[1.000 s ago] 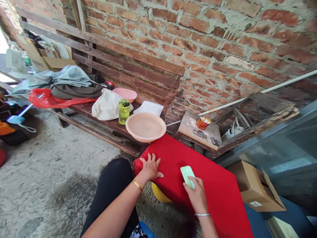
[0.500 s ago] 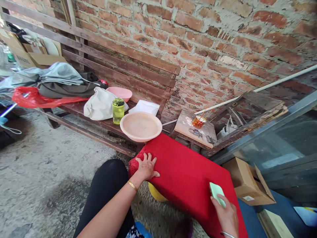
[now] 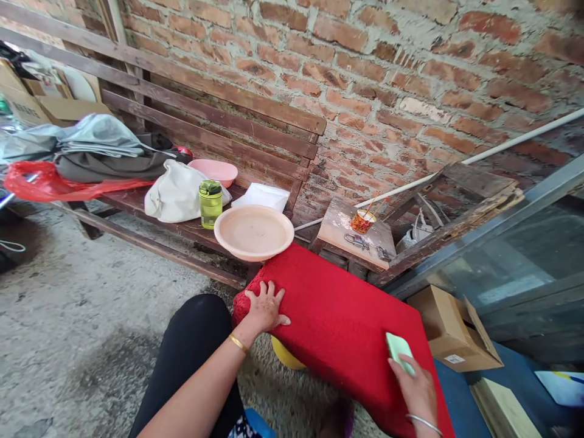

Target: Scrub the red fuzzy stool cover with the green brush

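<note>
A red cloth (image 3: 337, 316) covers a long, narrow surface in front of me. My left hand (image 3: 266, 309) lies flat on its near left end with the fingers spread, holding nothing. Toward the right end, my right hand (image 3: 414, 382) is closed around a pale green oblong block (image 3: 399, 351), which rests against the cloth. The block's underside is hidden, so I cannot tell whether it has bristles. Just beyond my left hand, a shallow peach basin (image 3: 254, 234) stands at the bench's end.
On the wooden bench (image 3: 191, 226) are a green bottle (image 3: 210, 207), a white cloth bag (image 3: 170, 193), a pink basin (image 3: 214, 171) and a red plastic bag (image 3: 45, 182). A small wooden stand (image 3: 335, 228) holds a patterned cup (image 3: 362, 222). An open cardboard box (image 3: 449, 331) sits at right.
The whole view has shifted slightly, so most things appear a little farther left. My left hand stays flat on the cloth, and my right hand keeps its hold on the pale green block.
</note>
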